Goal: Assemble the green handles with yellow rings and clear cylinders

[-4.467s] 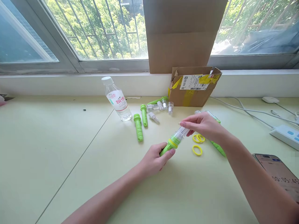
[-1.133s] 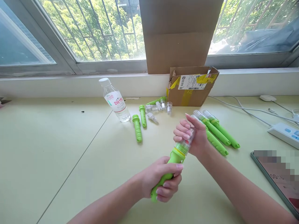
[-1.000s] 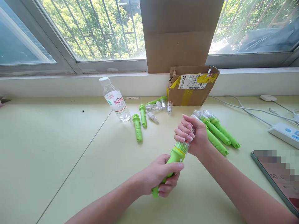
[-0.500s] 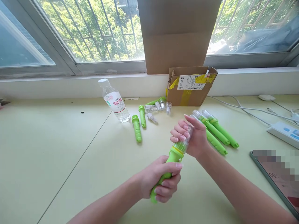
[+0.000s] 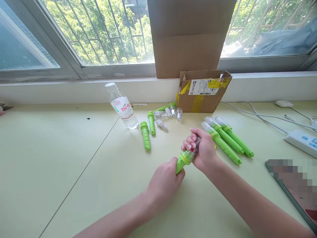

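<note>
Between my two hands is a green tube [image 5: 183, 161] with a clear cap [image 5: 193, 150], tilted up to the right. My left hand [image 5: 165, 180] is wrapped round its green handle, back of the hand up. The fingers of my right hand [image 5: 201, 147] are closed round the clear cap, which they partly hide. Right of my right hand lie three green tubes with clear caps [image 5: 226, 149], side by side. Farther back are two green handles [image 5: 145, 136] without clear caps, another green piece [image 5: 162, 108], and several small clear parts [image 5: 179, 114].
A tilted water bottle [image 5: 123, 107] stands at the back left. An open cardboard box [image 5: 203, 96] is by the wall below the window. On the right are white cables [image 5: 262, 115], a power strip [image 5: 300, 142] and a phone [image 5: 289, 195] on the pale table [image 5: 74, 148].
My left hand has turned over, so its back now faces up and covers more of the handle. My right hand has shifted slightly left, uncovering the nearest capped tube.
</note>
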Tool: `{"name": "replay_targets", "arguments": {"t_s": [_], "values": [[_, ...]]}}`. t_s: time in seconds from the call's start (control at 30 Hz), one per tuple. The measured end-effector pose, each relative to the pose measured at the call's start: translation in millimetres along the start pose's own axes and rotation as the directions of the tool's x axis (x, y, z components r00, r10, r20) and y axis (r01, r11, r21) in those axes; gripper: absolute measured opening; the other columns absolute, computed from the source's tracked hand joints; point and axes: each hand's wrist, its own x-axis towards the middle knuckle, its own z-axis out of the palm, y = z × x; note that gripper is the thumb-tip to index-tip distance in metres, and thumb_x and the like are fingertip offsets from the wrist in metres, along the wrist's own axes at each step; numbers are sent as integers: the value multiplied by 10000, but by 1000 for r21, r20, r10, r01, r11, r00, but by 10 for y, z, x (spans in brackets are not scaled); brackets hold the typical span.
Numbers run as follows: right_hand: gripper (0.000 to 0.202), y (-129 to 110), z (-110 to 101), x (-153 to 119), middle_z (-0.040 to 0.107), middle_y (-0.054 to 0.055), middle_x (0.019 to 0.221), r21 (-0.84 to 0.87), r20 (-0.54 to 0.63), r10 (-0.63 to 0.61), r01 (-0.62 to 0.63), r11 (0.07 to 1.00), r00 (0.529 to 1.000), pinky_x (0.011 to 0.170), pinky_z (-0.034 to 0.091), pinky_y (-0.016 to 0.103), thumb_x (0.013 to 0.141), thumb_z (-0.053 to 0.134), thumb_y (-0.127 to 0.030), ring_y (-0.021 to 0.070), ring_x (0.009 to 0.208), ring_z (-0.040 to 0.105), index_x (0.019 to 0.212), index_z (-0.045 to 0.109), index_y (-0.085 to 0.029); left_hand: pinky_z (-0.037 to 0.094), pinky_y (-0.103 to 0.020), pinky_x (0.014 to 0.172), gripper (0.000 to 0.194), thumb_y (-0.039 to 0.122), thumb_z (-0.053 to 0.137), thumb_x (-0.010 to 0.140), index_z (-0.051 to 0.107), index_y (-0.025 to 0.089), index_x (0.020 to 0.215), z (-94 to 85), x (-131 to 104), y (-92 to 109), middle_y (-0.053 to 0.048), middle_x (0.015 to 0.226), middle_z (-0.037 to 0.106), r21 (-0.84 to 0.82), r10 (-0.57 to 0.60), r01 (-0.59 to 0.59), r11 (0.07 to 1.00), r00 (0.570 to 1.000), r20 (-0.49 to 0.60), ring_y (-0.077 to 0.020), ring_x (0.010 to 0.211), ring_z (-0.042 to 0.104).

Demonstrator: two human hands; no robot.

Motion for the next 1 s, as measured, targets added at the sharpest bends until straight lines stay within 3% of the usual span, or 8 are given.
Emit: {"name": "replay_targets", "arguments": {"t_s": [0.1, 0.2, 0.33, 0.57, 0.7, 0.8, 0.9, 1.0], "values": [[372, -49, -58, 44, 396, -50, 397, -4, 207, 78, -79, 997, 975, 505, 425, 260, 773, 596, -320, 94, 414, 416, 494, 384, -196, 206, -216, 420, 254, 253, 483, 811, 302, 213, 638, -72, 8, 27, 79, 509, 322, -303, -52, 150, 941, 949, 310, -66, 413, 273], [363, -121, -115, 62, 433, -47, 442, 22, 462, 109, -133, 991, 880, 541, 444, 257, 799, 569, -347, 93, 451, 442, 513, 413, -189, 187, -191, 328, 340, 371, 495, 841, 295, 218, 613, -167, -14, 65, 104, 440, 280, -514, 14, 481, 710, 720, 693, -47, 322, 198], [446, -165, -136, 30, 341, -62, 381, -8, 596, 135, -162, 987, 791, 490, 417, 233, 806, 554, -323, 79, 394, 389, 460, 304, -191, 166, -173, 287, 445, 369, 526, 841, 281, 196, 512, -189, -45, 56, 96, 390, 243, -592, 235, 569, 571, 578, 782, -33, 290, 176], [434, -76, -107, 69, 272, -73, 317, 67, 379, 108, -144, 987, 919, 410, 369, 219, 730, 553, -219, 62, 323, 285, 445, 226, -199, 246, -196, 334, 255, 334, 496, 829, 333, 225, 666, -119, -24, 94, 100, 457, 344, -466, -77, 435, 771, 789, 610, -63, 331, 261], [378, -12, -48, 38, 309, -59, 326, 57, 184, 40, -51, 997, 982, 428, 391, 253, 716, 552, -237, 84, 337, 335, 440, 295, -207, 201, -230, 433, 221, 199, 475, 772, 302, 217, 637, -63, -11, 70, 72, 517, 310, -138, -69, 95, 986, 981, 180, -80, 436, 262], [354, -4, -16, 7, 346, -46, 348, 29, 88, 3, -6, 1000, 996, 469, 415, 273, 721, 552, -252, 96, 367, 374, 442, 341, -207, 135, -272, 481, 244, 139, 471, 742, 269, 214, 627, -25, 5, 21, 64, 523, 268, 131, 17, -7, 991, 997, -71, -98, 487, 182], [352, -35, -37, 22, 373, -40, 375, -19, 127, 57, -55, 998, 990, 496, 419, 276, 733, 568, -261, 101, 398, 399, 451, 367, -200, 160, -254, 469, 236, 151, 459, 755, 270, 210, 626, -43, 16, 15, 61, 537, 287, 12, 41, -41, 999, 999, 31, -91, 481, 216], [335, -88, -89, 52, 414, -37, 423, -28, 315, 105, -101, 994, 943, 533, 436, 272, 771, 565, -276, 102, 436, 424, 487, 407, -193, 208, -219, 400, 255, 262, 475, 803, 286, 221, 637, -131, 15, 50, 75, 500, 309, -313, -35, 159, 936, 929, 367, -74, 404, 261]]}}
